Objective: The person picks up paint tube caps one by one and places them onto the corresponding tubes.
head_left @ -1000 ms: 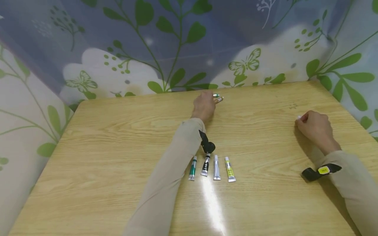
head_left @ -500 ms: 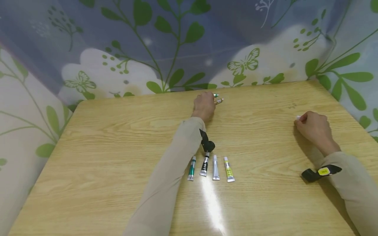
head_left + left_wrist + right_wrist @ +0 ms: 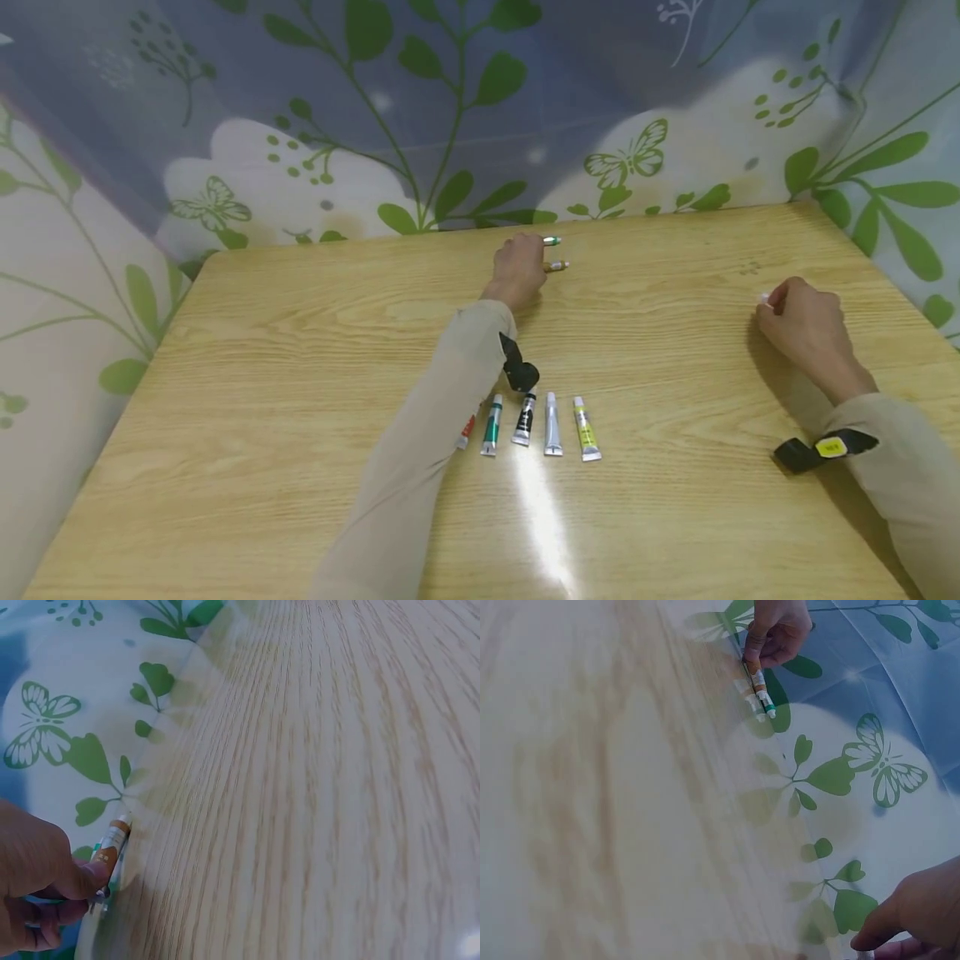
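Observation:
My left hand (image 3: 517,271) is at the far edge of the table, pinching a brown paint tube (image 3: 557,267) by one end between thumb and fingers. A green-banded tube (image 3: 552,241) pokes out just beyond it, its other end hidden by the hand. In the left wrist view the brown tube (image 3: 112,844) overlaps the green one. Over at the right, my right hand (image 3: 806,329) pinches a small white thing (image 3: 765,298), mostly hidden in the fingers. Close to my left wrist, a green tube (image 3: 492,425), a black tube (image 3: 524,419), a silver tube (image 3: 552,425) and a yellow-green tube (image 3: 587,429) lie in a row.
A red tube (image 3: 467,432) is partly covered by my left sleeve. The wooden table (image 3: 262,375) meets a leaf-patterned cloth (image 3: 480,125) along its back edge, with more cloth at both sides.
The brown tube in my left hand has swung toward me, widening its gap from the green-banded one. My left forearm has shifted slightly left, baring part of the red tube. The right hand stays about where it was.

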The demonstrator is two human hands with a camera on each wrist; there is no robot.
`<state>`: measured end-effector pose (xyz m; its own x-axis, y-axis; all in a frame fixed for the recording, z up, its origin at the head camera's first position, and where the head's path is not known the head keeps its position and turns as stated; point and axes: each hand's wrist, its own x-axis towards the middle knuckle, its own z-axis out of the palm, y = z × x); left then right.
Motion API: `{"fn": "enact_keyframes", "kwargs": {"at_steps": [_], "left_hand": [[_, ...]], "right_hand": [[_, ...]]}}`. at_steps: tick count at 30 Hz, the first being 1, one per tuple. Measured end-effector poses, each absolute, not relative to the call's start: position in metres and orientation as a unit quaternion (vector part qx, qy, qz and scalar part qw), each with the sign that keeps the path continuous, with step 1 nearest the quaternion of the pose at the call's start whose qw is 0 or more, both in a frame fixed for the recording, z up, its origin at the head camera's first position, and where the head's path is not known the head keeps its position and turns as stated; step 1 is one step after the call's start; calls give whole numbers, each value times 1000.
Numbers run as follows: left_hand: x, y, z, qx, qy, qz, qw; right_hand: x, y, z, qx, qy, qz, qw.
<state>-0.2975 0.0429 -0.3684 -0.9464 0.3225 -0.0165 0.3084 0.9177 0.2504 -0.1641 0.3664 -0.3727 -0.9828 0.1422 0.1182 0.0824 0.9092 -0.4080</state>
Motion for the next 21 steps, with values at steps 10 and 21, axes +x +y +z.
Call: {"fn": "enact_keyframes", "kwargs": {"at_steps": [10,21], "left_hand": [[-289,33,-356,165,971,170,37],[-273,21,-338,206,961,186,-4]], "right_hand": [[-162,356,-372,-28,-970,219,101],[-160,348,-370,21,-963,239,126]]}}
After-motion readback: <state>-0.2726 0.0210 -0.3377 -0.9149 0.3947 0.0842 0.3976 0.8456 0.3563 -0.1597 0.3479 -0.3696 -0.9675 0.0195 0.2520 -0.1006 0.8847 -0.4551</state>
